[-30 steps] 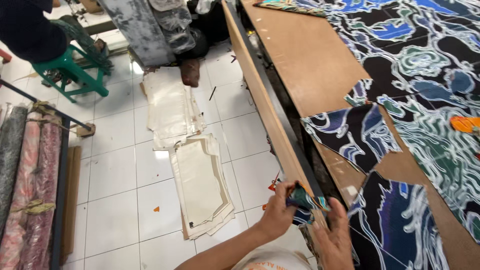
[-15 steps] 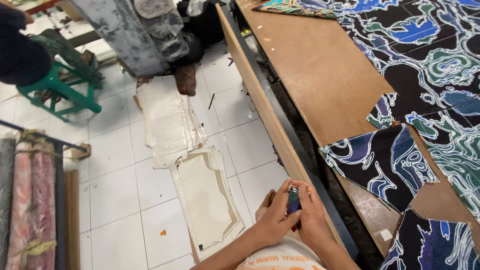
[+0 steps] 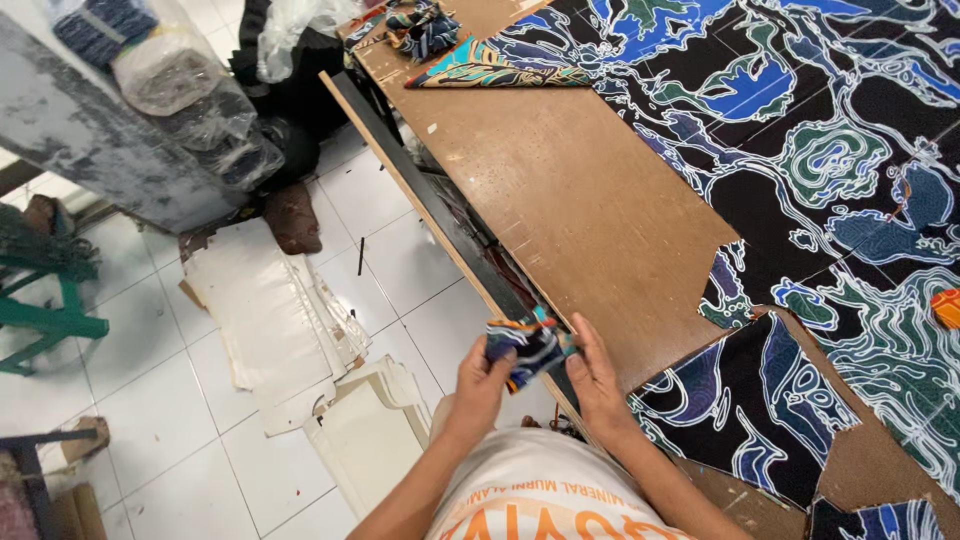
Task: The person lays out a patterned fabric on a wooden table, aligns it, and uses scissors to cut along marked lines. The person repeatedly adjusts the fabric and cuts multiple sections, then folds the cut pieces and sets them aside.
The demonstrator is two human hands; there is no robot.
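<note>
**Fabric scrap held off the surface edge**

Both forearms are cut off by the lower frame edge. The folded scrap (image 3: 528, 348) is bunched, so its shape is hard to make out. The left hand (image 3: 478, 385) has its fingers clamped on the scrap's left end; the right hand (image 3: 598, 380) has its fingers closed on the right end. The scrap sits between both hands, above the floor (image 3: 160, 420), just beside the surface (image 3: 570, 190) edge. Cut cloth (image 3: 745, 400) lies on the surface near the right hand.

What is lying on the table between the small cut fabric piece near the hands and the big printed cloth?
In the head view, only bare brown table top shows between the cut fabric piece and the big printed cloth.
</note>
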